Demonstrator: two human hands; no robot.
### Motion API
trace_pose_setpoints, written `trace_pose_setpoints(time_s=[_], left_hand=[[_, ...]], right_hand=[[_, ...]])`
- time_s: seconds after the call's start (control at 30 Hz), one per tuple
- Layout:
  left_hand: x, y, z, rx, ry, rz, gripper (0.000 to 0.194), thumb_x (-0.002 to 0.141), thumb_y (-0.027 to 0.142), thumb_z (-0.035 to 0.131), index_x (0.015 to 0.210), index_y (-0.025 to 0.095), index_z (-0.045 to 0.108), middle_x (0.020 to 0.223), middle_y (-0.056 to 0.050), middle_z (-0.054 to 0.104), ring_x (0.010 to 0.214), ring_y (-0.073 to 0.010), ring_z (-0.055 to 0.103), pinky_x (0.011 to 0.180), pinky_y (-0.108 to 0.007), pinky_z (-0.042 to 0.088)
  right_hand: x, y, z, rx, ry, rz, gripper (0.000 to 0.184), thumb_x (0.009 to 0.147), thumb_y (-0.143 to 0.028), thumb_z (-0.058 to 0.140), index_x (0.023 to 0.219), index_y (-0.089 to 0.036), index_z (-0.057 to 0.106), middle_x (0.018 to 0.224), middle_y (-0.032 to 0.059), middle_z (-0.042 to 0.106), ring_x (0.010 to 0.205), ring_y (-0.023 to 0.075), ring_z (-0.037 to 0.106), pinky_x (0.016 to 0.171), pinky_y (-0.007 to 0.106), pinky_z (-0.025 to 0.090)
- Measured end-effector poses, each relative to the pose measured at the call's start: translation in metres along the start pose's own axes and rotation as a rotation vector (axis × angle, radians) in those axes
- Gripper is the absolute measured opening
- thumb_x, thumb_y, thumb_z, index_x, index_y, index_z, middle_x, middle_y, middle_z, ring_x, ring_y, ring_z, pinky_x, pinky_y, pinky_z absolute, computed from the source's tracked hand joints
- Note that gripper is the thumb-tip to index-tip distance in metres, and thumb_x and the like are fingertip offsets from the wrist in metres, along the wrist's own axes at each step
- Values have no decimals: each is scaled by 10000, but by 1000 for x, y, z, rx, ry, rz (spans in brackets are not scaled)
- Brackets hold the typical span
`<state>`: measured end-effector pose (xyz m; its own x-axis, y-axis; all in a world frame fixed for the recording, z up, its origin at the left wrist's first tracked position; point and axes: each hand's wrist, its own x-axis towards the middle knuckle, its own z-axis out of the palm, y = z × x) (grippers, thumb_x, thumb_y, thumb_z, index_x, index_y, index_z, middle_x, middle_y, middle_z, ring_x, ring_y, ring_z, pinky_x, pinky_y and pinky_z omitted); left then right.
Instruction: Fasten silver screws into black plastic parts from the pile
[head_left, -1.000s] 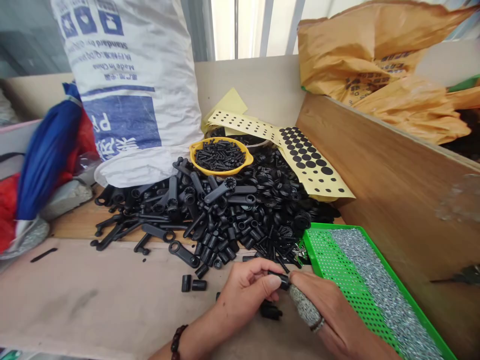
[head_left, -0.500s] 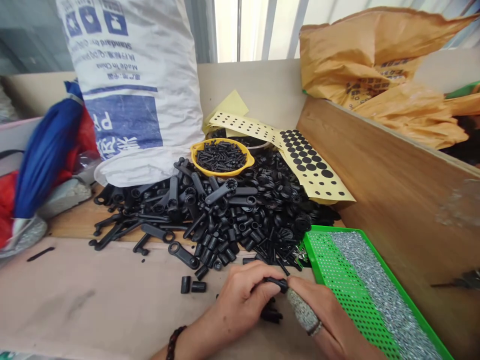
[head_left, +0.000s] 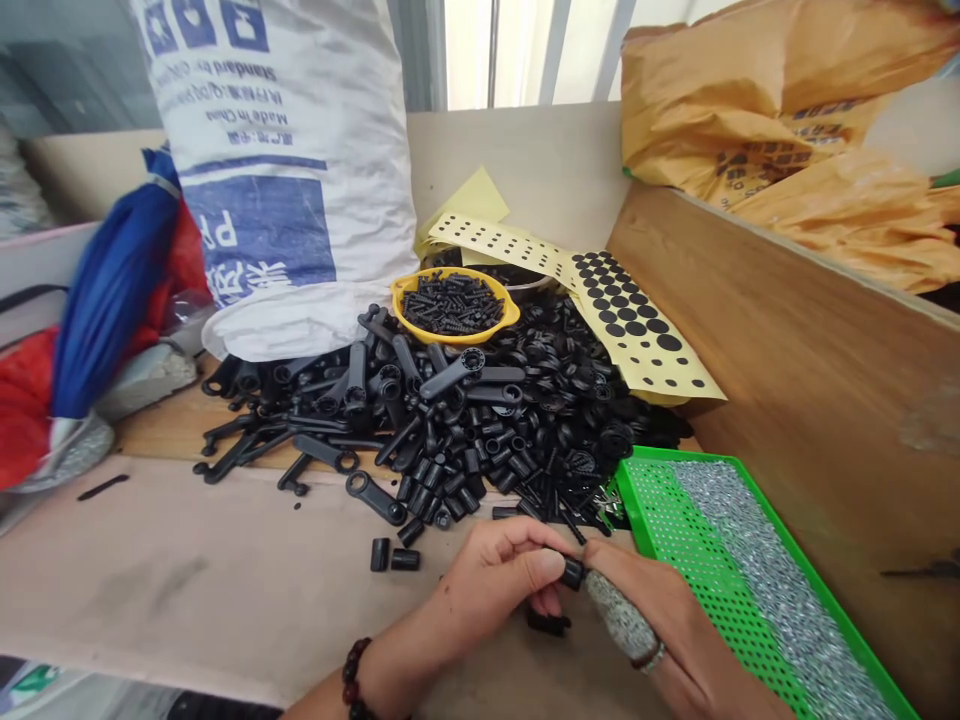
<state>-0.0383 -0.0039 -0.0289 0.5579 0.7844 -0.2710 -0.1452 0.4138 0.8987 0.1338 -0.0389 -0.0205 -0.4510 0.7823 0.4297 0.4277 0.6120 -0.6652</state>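
In the front middle, my left hand (head_left: 499, 570) pinches a short black plastic sleeve (head_left: 571, 572) between thumb and fingers. My right hand (head_left: 667, 610) meets the sleeve's right end, thumb and forefinger closed against it; any smaller part between them is hidden. A grey speckled cover (head_left: 621, 620), banded at its base, appears to sit on my right thumb. Below my left fingers is another dark part (head_left: 549, 624), partly hidden. Two loose black sleeves (head_left: 406, 559) lie left of my hands. Behind them spreads a heap of black sleeves, crank-like handles (head_left: 452, 374) and discs (head_left: 551, 355).
A green perforated tray (head_left: 690, 560) of small silvery pieces stands on the right, beside a wooden partition (head_left: 787, 330). Behind the heap are a yellow bowl (head_left: 513, 314) of black screws, dotted sticker sheets (head_left: 645, 345) and a white sack (head_left: 367, 150). A blue umbrella (head_left: 112, 290) leans at left.
The whole view has shifted slightly. The black sleeve now shows more of its side between my hands, and my left thumb lies straighter along it.
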Motion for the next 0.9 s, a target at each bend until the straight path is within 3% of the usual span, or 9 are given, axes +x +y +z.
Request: trace_pose_setpoints(time_s=[0.2, 0.33, 0.47, 0.57, 0.63, 0.7, 0.8, 0.9], left_hand=[[-4, 4, 2, 133, 28, 122, 412, 705, 515, 671, 864, 136, 680, 629, 1, 572, 534, -97, 520, 557, -215, 443], [-6, 2, 2, 242, 48, 203, 337, 763, 451, 634, 898, 146, 686, 655, -11, 598, 577, -118, 545, 559, -212, 443], [-9, 3, 2, 512, 68, 435, 192, 848, 286, 560, 920, 157, 682, 774, -39, 670, 697, -142, 596, 653, -223, 465], [-10, 6, 1, 675, 48, 586, 170, 880, 203, 515, 934, 143, 664, 857, -67, 685, 797, -157, 617, 744, -235, 474], [-11, 9, 0, 768, 28, 619, 177, 895, 178, 488, 956, 132, 649, 885, -78, 683, 827, -159, 621, 758, -228, 479], [-10, 11, -1, 891, -9, 607, 189, 907, 175, 471, 1000, 134, 631, 914, -80, 682, 851, -162, 624, 771, -229, 484], [-8, 11, -6, 1105, -69, 565, 202, 912, 187, 468, 1065, 163, 598, 944, -70, 682, 868, -176, 633, 789, -257, 493], [-4, 7, -10, 1257, -62, 581, 204, 906, 213, 487, 1085, 170, 574, 935, -70, 682, 860, -204, 640, 784, -302, 504]], right_hand=[[3, -4, -1, 46, 12, 55, 321, 961, -313, 249, 827, -218, 525, 728, 33, 597, 647, 164, 571, 570, 251, 425], [-3, -1, 1, 217, 1, 209, 318, 953, -370, 294, 769, -228, 510, 687, 5, 549, 606, 155, 520, 548, 239, 413], [-9, 3, 8, 346, -7, 417, 325, 927, -405, 361, 676, -223, 459, 604, -24, 445, 534, 137, 434, 538, 239, 397], [-11, 3, 13, 360, -19, 478, 348, 922, -412, 343, 661, -220, 468, 567, -17, 439, 518, 148, 463, 499, 241, 393], [-10, 2, 12, 341, -23, 447, 321, 914, -396, 340, 699, -220, 501, 589, -2, 489, 564, 169, 519, 531, 250, 427], [-7, 1, 11, 251, -6, 324, 224, 897, -322, 349, 815, -220, 530, 672, 15, 560, 646, 186, 573, 599, 262, 463], [-6, 5, 9, -10, 25, 63, 180, 844, -177, 341, 918, -211, 502, 748, 34, 602, 676, 184, 597, 607, 263, 471], [-7, 11, 10, -267, 41, -82, 175, 802, -130, 346, 893, -202, 478, 762, 59, 609, 711, 212, 602, 647, 308, 476]])
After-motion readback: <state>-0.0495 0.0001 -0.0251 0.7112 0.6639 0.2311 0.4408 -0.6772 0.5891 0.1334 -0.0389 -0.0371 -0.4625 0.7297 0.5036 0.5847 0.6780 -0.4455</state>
